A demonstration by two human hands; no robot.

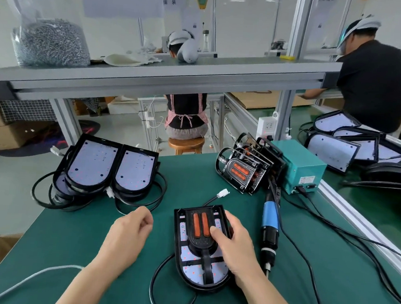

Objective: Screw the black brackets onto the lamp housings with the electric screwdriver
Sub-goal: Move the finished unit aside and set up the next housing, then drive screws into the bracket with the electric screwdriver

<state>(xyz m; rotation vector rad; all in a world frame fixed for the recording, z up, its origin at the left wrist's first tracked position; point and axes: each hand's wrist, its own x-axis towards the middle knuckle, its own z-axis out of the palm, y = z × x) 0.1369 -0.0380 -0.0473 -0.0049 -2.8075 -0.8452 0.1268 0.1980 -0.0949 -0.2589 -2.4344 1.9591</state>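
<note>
The lamp housing (193,270) lies flat on the green mat (68,237), rounded end at 6 o'clock and white LED board up. The black bracket (199,241), with two orange strips, sits on its far half. The right hand (235,248) grips the housing's 3 o'clock edge, thumb on the bracket. The left hand (128,230) hovers apart at 9 o'clock, fingers curled to the thumb; whether they pinch anything is unclear. The electric screwdriver (270,227) lies at 3 o'clock, beyond the right hand.
</note>
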